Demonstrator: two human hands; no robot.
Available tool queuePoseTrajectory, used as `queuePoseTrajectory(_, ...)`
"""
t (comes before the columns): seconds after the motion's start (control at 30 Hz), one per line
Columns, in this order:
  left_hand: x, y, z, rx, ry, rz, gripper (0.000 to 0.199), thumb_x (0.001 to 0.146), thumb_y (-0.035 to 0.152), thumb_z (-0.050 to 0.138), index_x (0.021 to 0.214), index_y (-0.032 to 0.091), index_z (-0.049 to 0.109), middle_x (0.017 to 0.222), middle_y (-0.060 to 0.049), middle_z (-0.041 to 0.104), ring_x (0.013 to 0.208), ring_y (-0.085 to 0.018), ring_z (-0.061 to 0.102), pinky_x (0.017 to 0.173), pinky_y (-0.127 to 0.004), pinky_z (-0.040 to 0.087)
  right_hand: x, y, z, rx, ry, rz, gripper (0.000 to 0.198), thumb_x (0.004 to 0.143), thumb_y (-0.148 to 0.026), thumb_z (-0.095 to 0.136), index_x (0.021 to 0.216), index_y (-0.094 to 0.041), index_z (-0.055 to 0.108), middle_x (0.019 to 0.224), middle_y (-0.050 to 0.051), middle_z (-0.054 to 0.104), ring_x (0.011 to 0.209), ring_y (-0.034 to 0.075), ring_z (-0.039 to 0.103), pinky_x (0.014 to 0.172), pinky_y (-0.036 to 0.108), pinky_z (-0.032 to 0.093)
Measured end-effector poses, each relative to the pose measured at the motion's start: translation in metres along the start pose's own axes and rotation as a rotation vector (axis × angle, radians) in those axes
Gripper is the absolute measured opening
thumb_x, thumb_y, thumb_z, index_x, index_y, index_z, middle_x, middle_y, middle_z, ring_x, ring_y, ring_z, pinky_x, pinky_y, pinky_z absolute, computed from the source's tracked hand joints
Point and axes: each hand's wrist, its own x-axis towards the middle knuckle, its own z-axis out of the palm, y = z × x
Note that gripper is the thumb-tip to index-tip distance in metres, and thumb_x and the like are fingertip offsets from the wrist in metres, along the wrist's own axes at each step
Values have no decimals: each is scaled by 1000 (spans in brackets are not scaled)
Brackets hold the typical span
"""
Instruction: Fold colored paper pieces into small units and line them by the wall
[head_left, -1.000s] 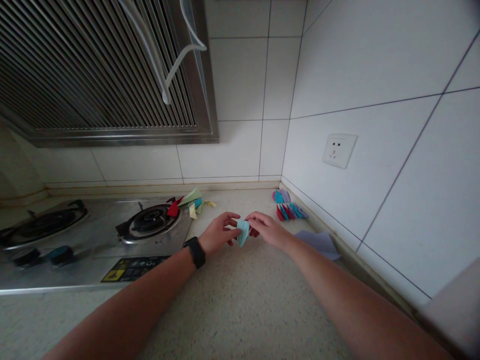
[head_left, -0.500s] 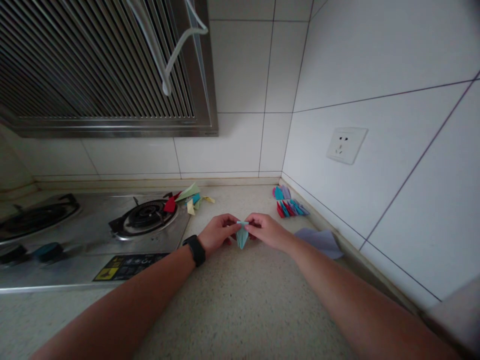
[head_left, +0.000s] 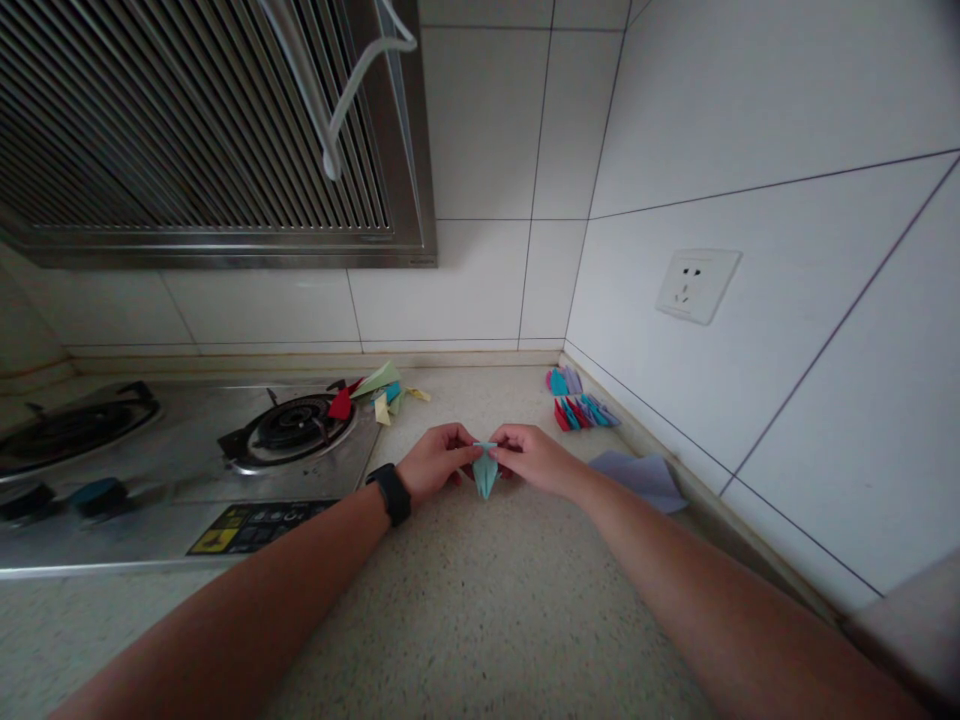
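A light blue-green piece of folded paper (head_left: 486, 474) is held just over the speckled counter (head_left: 480, 610), its pointed end toward me. My left hand (head_left: 439, 460), with a black watch on the wrist, pinches its upper left side between thumb and fingers. On the upper right side, my right hand (head_left: 529, 457) grips it the same way. Both thumbs lie near the paper's flat top edge, and the fingertips behind it are partly hidden. Beyond my right hand stand rows of small folded paper pieces (head_left: 581, 412) in red, blue and purple.
Purple paper sheets (head_left: 641, 482) lie by the right wall, under a socket (head_left: 699, 286). Loose coloured paper pieces (head_left: 384, 392) rest at the edge of the gas stove (head_left: 187, 430), some over the burner. A range hood (head_left: 225, 130) hangs above left.
Both hands keep their hold on the folded paper in nearly the same place. The camera view has shifted very slightly.
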Motion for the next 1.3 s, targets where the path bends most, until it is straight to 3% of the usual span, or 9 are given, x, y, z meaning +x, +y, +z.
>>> queuePoseTrajectory(0.47,2,-6,-1,-16,-83,33,33,76,42,69,81,16,49,70,-1,63,54,-11,59,43,-18,41,0,0,-2,-104,14,-32,23,87,-38,53,78,-17,58,64,0,59,57,12,56,55,23,42)
queuePoseTrajectory(0.87,0,-4,1,143,-100,14,36,83,49,57,94,15,57,74,-1,59,57,-11,56,46,-20,43,-1,2,-2,-199,22,-36,27,89,-41,51,80,-17,60,64,0,58,57,11,53,52,21,37)
queuePoseTrajectory(1.3,1,-6,0,206,-68,19,34,82,48,58,83,14,59,64,0,56,48,-9,50,44,-20,42,-1,4,-1,-147,-32,1,29,89,-44,52,82,-17,60,65,1,58,58,11,53,52,21,38)
